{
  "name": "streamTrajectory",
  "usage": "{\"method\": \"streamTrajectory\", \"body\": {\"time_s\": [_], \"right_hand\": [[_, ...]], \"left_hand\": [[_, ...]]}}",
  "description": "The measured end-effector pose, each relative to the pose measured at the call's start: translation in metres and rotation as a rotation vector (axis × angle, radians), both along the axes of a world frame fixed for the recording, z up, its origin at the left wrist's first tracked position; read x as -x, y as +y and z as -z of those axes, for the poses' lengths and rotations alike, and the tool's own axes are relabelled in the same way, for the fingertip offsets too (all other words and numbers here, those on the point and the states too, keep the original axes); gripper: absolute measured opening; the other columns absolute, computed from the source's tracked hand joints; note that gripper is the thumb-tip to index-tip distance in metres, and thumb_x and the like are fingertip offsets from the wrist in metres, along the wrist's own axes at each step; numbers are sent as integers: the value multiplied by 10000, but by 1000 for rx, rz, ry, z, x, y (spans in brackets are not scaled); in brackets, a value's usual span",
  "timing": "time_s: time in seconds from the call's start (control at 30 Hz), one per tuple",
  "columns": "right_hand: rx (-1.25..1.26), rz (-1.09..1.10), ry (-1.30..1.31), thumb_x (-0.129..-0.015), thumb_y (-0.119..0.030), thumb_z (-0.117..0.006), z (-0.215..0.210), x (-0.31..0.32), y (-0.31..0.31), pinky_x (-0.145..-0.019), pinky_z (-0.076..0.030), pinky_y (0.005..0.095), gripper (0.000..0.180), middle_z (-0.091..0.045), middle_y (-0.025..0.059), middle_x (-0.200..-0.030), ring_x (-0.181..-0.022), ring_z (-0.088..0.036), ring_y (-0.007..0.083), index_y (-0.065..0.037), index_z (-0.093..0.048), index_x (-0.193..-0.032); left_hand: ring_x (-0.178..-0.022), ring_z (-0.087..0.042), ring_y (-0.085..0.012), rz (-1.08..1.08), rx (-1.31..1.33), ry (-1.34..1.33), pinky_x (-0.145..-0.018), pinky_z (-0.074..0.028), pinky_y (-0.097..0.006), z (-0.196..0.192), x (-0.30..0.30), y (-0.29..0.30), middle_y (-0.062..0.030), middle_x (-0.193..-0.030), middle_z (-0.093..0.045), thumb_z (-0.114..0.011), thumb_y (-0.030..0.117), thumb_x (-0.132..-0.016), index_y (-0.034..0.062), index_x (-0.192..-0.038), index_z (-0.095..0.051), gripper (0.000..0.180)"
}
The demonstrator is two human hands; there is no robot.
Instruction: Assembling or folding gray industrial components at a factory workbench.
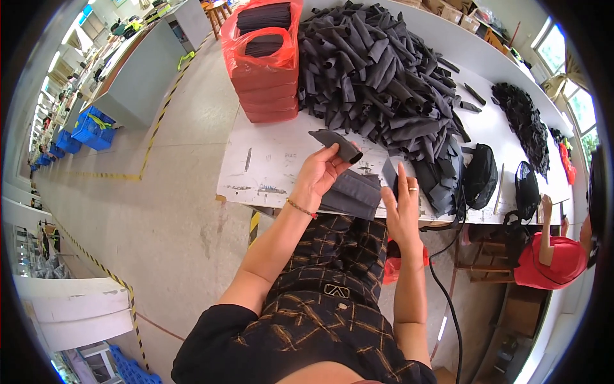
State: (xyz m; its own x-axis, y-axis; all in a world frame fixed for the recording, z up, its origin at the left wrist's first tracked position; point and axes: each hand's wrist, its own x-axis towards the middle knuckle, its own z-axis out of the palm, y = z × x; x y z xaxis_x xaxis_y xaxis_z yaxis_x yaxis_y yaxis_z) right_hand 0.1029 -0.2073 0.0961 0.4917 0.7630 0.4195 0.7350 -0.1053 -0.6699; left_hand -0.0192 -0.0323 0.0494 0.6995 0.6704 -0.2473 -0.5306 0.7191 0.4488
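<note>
Bare table (268, 168) lies open left of the hands; the dark fabric heap (377, 70) blocks behind.

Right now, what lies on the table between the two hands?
In the head view, a flat stack of dark grey fabric pieces lies between the left hand and right hand.

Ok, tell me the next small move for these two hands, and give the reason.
Probably lay the dark fabric piece down flat onto the folded stack at the table edge. The left hand holds that curled piece just above the stack, while the right hand rests open beside it with another dark piece behind its fingers, seemingly ready to smooth it.
</note>
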Motion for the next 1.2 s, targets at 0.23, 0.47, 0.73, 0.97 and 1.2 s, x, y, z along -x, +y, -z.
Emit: {"method": "streamTrajectory", "body": {"time_s": [0.23, 0.47, 0.73, 0.97, 1.2], "right_hand": [[-39, -104, 86, -783, -116, -736, -10, 0, 0, -902, -408, 369, 464, -532, 132, -1058, -961, -509, 292, -23, -588, -1213], [-102, 25, -285, -713, -107, -758, -7, 1, 16, -759, -398, 375, 279, -557, 42, -917, -865, -517, 246, -74, -710, -986], [-115, 91, -545, -721, -103, -743, -16, 3, 20, -775, -401, 373, 241, -562, 23, -896, -846, -529, 224, -100, -709, -959], [-94, 110, -611, -682, -109, -764, -18, 17, 27, -818, -399, 387, 402, -557, 34, -957, -902, -528, 240, -83, -671, -1072], [-165, -115, -274, -740, -41, -715, -14, 45, 30, -857, -403, 477, 548, -533, 170, -1042, -951, -505, 355, -44, -512, -1249]], "left_hand": [[-1079, -613, -340, -4, 32, -44, -956, -529, -457, 1, 0, 1, -231, -1153, -606, -469, 127, -989, -102, -1142, -515, 280], [-1063, -628, -292, 72, -77, 15, -910, -547, -402, -4, -1, -6, -205, -1156, -620, -497, 101, -974, -76, -1148, -535, 251], [-1097, -613, -263, 92, -107, 1, -917, -539, -377, -16, 3, -14, -199, -1214, -593, -490, 99, -976, -54, -1196, -526, 271], [-1070, -625, -268, -69, -272, 54, -922, -530, -385, -29, -2, -42, -205, -1183, -607, -524, 94, -961, -20, -1182, -542, 250], [-1053, -621, -241, -144, -244, -82, -943, -483, -362, -43, -7, -52, -150, -1085, -655, -564, 177, -961, 22, -1096, -590, 208]]}}
